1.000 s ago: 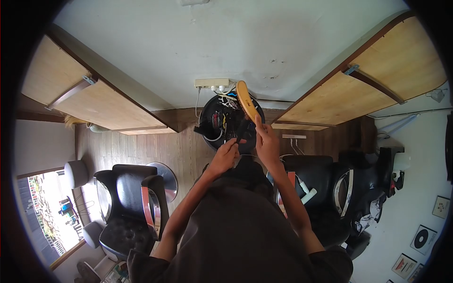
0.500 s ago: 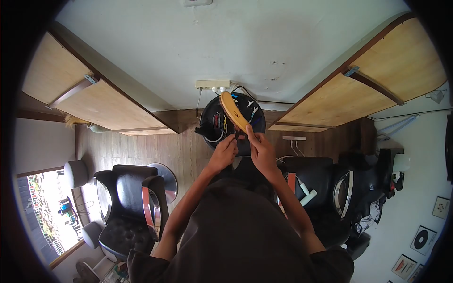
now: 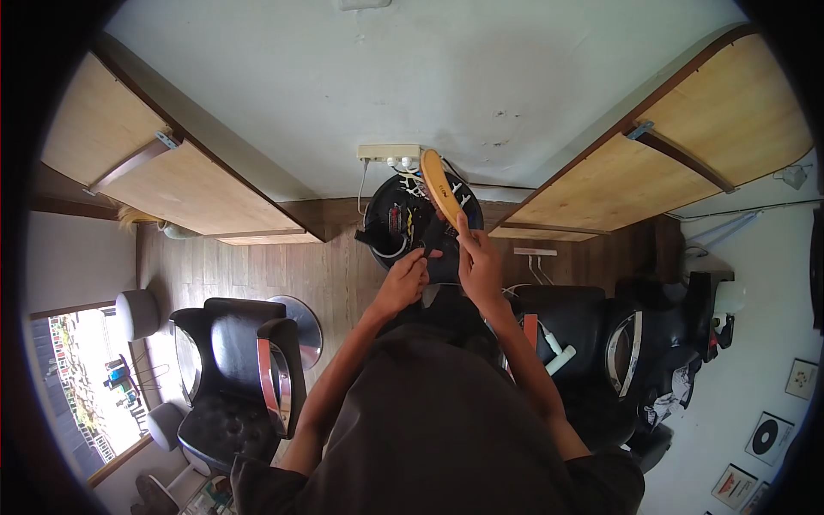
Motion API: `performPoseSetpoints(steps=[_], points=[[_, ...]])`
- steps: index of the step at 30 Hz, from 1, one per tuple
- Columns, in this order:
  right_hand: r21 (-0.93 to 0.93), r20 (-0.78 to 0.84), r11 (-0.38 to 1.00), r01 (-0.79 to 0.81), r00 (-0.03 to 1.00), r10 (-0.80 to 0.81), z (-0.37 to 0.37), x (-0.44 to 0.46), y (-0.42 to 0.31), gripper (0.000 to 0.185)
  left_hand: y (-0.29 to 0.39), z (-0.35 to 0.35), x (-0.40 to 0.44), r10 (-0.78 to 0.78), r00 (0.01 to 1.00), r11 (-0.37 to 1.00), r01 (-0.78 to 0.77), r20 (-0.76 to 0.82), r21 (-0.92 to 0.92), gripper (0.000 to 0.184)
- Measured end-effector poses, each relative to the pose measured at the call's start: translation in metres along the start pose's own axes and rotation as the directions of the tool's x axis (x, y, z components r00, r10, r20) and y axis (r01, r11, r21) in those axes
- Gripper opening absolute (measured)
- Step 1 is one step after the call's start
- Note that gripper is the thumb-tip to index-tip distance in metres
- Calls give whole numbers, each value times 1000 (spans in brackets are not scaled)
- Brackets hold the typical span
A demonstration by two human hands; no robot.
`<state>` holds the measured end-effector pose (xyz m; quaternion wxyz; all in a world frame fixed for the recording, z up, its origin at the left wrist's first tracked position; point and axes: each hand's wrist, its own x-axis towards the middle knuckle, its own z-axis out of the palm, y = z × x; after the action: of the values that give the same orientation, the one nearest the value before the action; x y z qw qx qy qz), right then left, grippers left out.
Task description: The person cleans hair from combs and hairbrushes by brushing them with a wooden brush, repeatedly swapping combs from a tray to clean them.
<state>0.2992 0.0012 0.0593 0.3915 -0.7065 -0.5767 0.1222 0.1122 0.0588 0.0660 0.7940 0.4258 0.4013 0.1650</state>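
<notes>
My right hand [image 3: 481,273] grips the lower end of a curved wooden brush [image 3: 440,186], its bristles facing left. My left hand [image 3: 404,281] is closed round a thin black object [image 3: 432,241] that points up and right; its exact kind is hard to make out. Both hands are over the near edge of a round black tray [image 3: 372,215]. White clips [image 3: 464,199], a red item [image 3: 394,218] and a yellow item [image 3: 410,223] lie in the tray. On its left side is a hair dryer-like black tool [image 3: 375,240].
A power strip [image 3: 388,154] is on the wall behind the tray. Wooden panels [image 3: 197,176] [image 3: 635,167] slant in from both sides. Black salon chairs [image 3: 227,425] [image 3: 562,300] stand left and right, the right one with a pale green tool [image 3: 560,359] on it.
The brush swung left and lower over the tray, then back up and right with my right hand. My left hand stays near the tray's edge, shifted slightly left.
</notes>
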Motion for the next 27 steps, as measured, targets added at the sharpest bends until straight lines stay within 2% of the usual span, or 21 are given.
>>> performPoseSetpoints(steps=[2,6,11,15,18,20,23,27], points=[[116,6,989,93,996,-94,-6,-7,-6,67,1,0,0,-1,1000,999,0,-4,-34,33],[102,94,990,98,990,-108,-14,-20,-16,66,-2,0,3,13,1000,998,-15,-27,-65,32],[19,-12,1000,20,1000,-19,-15,-12,-1,65,-4,6,-5,22,999,995,-27,48,101,32],[-37,-38,999,-4,999,3,-17,-8,7,64,-5,11,-8,-13,999,996,9,44,84,33],[23,-44,1000,19,999,-18,-20,-15,0,64,-7,11,-6,-20,1000,999,19,23,30,33],[125,59,990,68,995,-75,-22,-25,-7,63,-8,9,-1,-9,1000,1000,9,12,-14,32],[91,133,995,50,989,-62,-26,-32,-15,63,-8,7,3,-5,1000,1000,5,12,6,31],[63,25,997,47,998,-49,-25,-24,-6,64,-2,9,-3,-2,999,999,0,33,53,31]])
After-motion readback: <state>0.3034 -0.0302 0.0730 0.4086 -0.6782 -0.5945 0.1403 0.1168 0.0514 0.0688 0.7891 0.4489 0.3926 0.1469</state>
